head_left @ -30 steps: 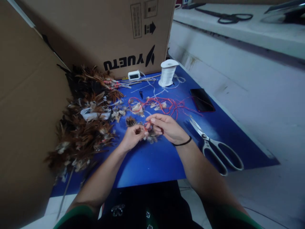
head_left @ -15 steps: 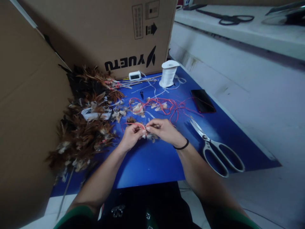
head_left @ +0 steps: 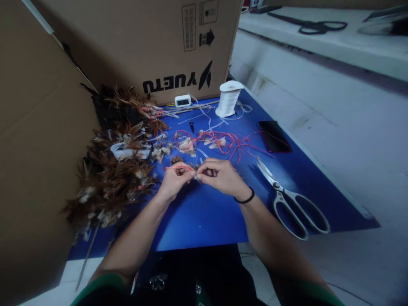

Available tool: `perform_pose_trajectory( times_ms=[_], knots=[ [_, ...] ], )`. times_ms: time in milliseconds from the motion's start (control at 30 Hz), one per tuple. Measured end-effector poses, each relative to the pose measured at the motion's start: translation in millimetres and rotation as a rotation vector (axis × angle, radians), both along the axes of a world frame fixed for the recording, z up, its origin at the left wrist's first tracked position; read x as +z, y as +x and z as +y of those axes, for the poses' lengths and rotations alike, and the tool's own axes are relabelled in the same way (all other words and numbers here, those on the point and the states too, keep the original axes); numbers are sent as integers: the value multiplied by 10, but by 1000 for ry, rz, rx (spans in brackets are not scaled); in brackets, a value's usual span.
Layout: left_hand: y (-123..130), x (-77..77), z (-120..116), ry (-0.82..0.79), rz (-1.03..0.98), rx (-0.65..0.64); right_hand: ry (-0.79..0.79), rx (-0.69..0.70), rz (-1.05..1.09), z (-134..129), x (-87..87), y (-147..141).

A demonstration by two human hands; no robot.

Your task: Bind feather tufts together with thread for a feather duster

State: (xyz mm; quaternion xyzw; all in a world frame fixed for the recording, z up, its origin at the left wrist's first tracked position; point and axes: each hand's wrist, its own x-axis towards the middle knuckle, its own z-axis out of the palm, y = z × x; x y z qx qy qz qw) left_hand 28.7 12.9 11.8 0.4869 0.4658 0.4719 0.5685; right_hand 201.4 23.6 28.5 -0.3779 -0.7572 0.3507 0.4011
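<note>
My left hand (head_left: 174, 182) is closed in a pinch, with a red string (head_left: 183, 166) running across its fingers. Thumb and forefinger of my right hand (head_left: 219, 175) are pinched together and meet the left fingertips. What lies between the right fingertips is too small and hidden to make out; some feather fluff shows just behind. Beyond the hands, a loose tangle of red string (head_left: 230, 142) lies among pale feather tufts (head_left: 187, 145). Brown feather bunches (head_left: 117, 182) are heaped to the left of my left hand.
Large scissors (head_left: 288, 197) lie partly open right of my right arm. Behind are a white ribbon spool (head_left: 227, 102), a small white digital device (head_left: 182, 101) and a phone (head_left: 274, 136). Cardboard boxes (head_left: 127, 46) wall the back and left. Dark scissors (head_left: 315, 26) rest on the ledge.
The view has shifted slightly. My right fingers have curled and sit a little differently at the left fingertips, and less red string and fluff shows between the hands.
</note>
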Motion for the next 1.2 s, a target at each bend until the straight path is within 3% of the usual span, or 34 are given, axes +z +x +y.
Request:
perform_pose_trajectory(
  times_ms=[233,467,633,867,1200],
  knots=[
    [-31,-24,9,80,23,2,-104,44,16,17,50,11],
    [-32,-62,18,242,97,-34,-232,22,16,49,-51,7],
    [-9,-100,3,231,-9,-72,-320,44,110,60,-94,-6],
    [-15,-127,4,311,55,-19,-443,-48,140,91,-132,-27],
    [16,-127,-13,289,149,27,-671,-32,164,79,-32,-19]
  ],
)
